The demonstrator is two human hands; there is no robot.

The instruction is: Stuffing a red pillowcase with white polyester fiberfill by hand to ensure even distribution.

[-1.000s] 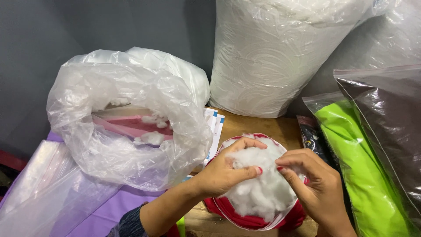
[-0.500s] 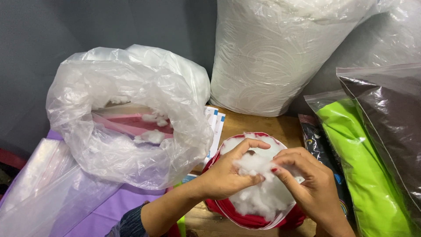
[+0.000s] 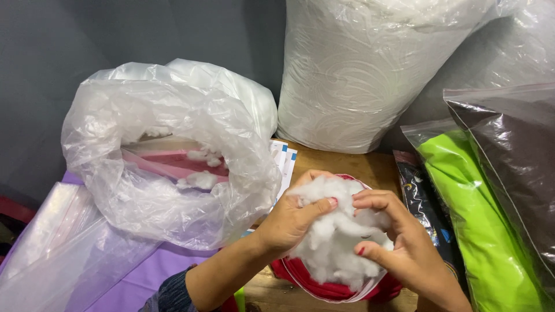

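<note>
A clump of white stuffing fibre (image 3: 335,242) bulges out of a red fabric cover (image 3: 324,286) that lies in a thin clear wrapper on the wooden table. My left hand (image 3: 295,216) grips the left side of the fibre, thumb pressed into it. My right hand (image 3: 399,242) pinches the fibre from the right with its fingers curled in. Both hands touch the same clump, close together.
A big open clear plastic bag (image 3: 173,156) with bits of fibre and a pink thing inside stands at the left. A large white sack (image 3: 370,69) stands behind. Bagged green (image 3: 468,219) and dark fabrics (image 3: 514,156) lie at the right, purple plastic sheeting (image 3: 69,254) at front left.
Both hands have shifted slightly up and closer together on the fibre, and the clump now stands higher out of the red cover.
</note>
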